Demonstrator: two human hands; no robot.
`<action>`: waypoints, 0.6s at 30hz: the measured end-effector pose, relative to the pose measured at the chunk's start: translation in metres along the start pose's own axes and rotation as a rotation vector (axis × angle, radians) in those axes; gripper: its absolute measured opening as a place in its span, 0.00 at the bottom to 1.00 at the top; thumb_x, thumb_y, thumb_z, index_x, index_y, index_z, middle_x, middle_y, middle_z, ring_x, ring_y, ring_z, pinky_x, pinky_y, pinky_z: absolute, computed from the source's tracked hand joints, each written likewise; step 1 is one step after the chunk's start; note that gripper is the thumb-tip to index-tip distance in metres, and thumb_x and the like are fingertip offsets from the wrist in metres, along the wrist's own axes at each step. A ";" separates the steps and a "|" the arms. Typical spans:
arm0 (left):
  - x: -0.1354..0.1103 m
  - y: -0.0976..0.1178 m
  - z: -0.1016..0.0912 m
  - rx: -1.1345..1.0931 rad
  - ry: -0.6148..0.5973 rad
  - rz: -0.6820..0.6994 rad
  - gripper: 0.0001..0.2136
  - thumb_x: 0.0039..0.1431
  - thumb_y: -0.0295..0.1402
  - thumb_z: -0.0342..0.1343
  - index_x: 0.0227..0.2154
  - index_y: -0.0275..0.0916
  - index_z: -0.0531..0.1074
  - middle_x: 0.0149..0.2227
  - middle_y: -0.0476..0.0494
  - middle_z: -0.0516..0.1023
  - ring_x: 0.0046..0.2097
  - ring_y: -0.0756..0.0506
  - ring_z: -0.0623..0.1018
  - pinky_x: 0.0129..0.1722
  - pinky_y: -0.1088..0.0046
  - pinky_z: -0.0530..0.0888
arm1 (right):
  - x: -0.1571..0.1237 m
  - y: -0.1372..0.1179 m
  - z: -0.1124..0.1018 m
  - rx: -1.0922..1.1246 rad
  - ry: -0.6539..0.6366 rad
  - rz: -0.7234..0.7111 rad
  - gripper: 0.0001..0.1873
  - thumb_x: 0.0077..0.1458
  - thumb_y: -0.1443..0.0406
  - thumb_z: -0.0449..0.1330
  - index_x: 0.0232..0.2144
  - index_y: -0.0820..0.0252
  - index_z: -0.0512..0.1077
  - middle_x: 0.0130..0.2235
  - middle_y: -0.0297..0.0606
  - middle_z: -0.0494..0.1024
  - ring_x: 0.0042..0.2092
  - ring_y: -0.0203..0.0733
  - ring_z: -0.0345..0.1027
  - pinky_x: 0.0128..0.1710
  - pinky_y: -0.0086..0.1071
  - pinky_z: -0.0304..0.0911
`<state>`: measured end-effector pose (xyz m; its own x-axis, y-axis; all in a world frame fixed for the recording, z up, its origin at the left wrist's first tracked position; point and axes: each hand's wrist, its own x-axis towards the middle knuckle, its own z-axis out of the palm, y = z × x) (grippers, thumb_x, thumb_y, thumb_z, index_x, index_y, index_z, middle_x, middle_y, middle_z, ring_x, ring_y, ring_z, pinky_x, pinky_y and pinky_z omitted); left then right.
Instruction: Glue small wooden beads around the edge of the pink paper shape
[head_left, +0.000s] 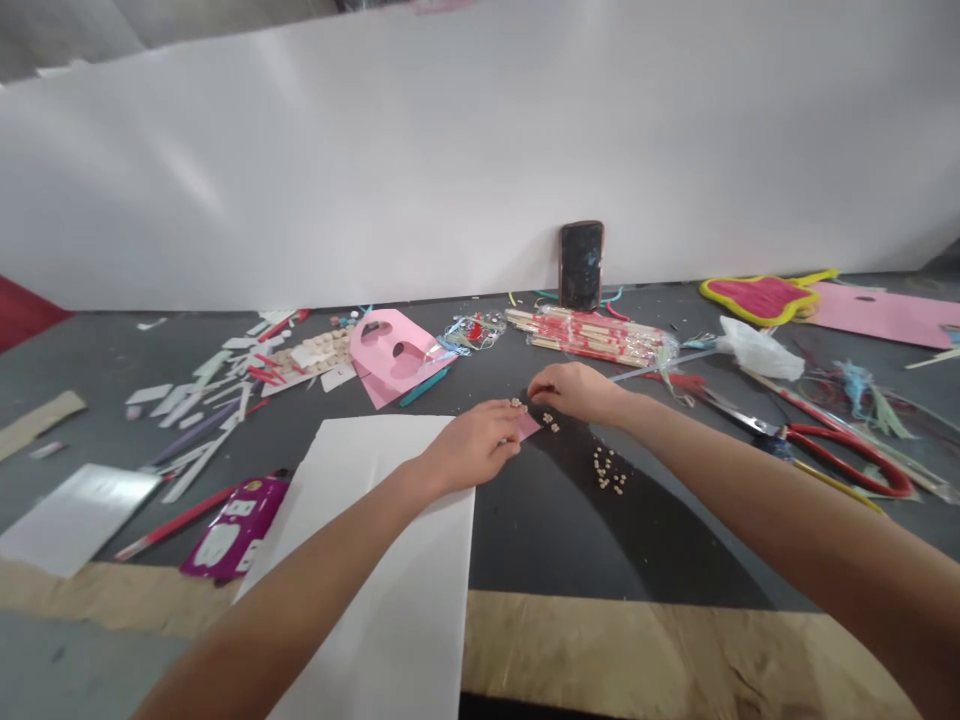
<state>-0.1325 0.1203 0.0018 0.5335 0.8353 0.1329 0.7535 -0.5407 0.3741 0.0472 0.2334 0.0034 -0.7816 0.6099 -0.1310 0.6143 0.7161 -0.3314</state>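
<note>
"Where's the pink paper?"

"The small piece of pink paper (529,427) is on the dark table (525,540), partly beneath the left hand (478,440), beside the edge of the white board (405,610)."

"How would it handle?"

"Light, I'd judge, and thin enough to bend or slide at a nudge. Better to press it flat near an edge than to pinch its middle."

"And what's the left hand doing?"

"It lies low, fingers close together over the paper. I can't tell whether the thumb grips it from below."

"The right hand?"

"The right hand (574,392) is just beyond the paper, fingers bent down and drawn narrow. Whether there's a bead between the tips, I can't tell."

"Which beads?"

"A few pale beads (550,422) are just below the right hand, and a loose scatter of beads (609,472) lies nearer the person. They look hard, nearly weightless and likely to roll; I'd take each by its sides, with thumb and fingertip."

"What's farther out?"

"A wrapped bundle of sticks (592,338) behind the right hand, with a phone (581,265) upright behind it. The red-handled scissors (784,436) lie off to the right, and pink card with cut-out holes (382,365) to the left."
</note>
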 end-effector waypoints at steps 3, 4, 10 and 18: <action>0.001 -0.004 0.001 -0.020 0.011 0.020 0.09 0.59 0.25 0.51 0.29 0.37 0.75 0.51 0.38 0.76 0.57 0.43 0.71 0.60 0.60 0.64 | 0.006 0.000 0.004 -0.053 -0.053 -0.040 0.15 0.61 0.60 0.56 0.49 0.60 0.68 0.50 0.41 0.71 0.46 0.42 0.69 0.44 0.43 0.68; 0.001 -0.004 0.001 -0.027 0.013 0.029 0.09 0.59 0.25 0.51 0.29 0.38 0.75 0.50 0.40 0.77 0.56 0.44 0.71 0.59 0.60 0.65 | 0.007 -0.001 0.005 -0.070 -0.062 -0.047 0.15 0.61 0.60 0.56 0.49 0.60 0.68 0.50 0.41 0.71 0.46 0.42 0.69 0.44 0.42 0.68; 0.004 -0.009 0.005 -0.015 -0.001 0.035 0.09 0.59 0.25 0.50 0.28 0.37 0.75 0.46 0.40 0.78 0.54 0.44 0.73 0.60 0.61 0.64 | 0.010 -0.008 0.009 -0.157 -0.061 -0.051 0.15 0.61 0.61 0.56 0.48 0.60 0.68 0.49 0.41 0.72 0.46 0.42 0.69 0.45 0.42 0.68; 0.006 -0.012 0.007 0.017 0.016 0.081 0.09 0.59 0.25 0.49 0.29 0.38 0.74 0.43 0.43 0.78 0.51 0.44 0.73 0.60 0.62 0.63 | 0.010 -0.008 0.014 -0.197 -0.038 -0.059 0.14 0.61 0.61 0.56 0.47 0.60 0.69 0.49 0.41 0.72 0.47 0.43 0.69 0.45 0.43 0.67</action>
<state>-0.1357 0.1309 -0.0080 0.5868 0.7902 0.1767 0.7146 -0.6080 0.3459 0.0327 0.2290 -0.0078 -0.8182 0.5542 -0.1532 0.5736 0.8051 -0.1508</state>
